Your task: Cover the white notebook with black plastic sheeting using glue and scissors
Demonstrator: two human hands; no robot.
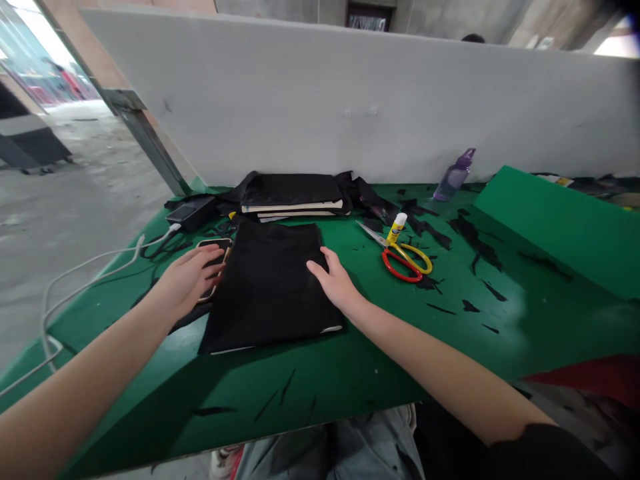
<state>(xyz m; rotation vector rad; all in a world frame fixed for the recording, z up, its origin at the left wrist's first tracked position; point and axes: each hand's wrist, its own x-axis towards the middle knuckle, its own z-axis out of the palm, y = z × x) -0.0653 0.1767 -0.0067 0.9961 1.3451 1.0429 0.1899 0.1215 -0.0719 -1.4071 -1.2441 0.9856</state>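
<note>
A flat rectangular piece covered in black cloth (273, 287) lies on the green table, with a thin pale edge showing at its near corners. My right hand (334, 277) rests at its right side, thumb on the cloth and fingers apart. On the other side, my left hand (193, 277) lies over a phone (229, 248) with its fingers stretched out, close to the cloth's left edge. Behind the black piece is a stack of books or boards (295, 193) covered in black cloth, with pale page-like edges. Scissors (403, 263) with red and yellow handles lie right of my right hand, beside a yellow glue stick (397, 229).
A purple bottle (454, 177) stands by the white partition (380, 107). A green box or panel (555, 227) is at the right. Black scraps (475, 240) litter the table (390, 353). At left, a white cable (95, 257) runs to a black power adapter or battery (191, 212).
</note>
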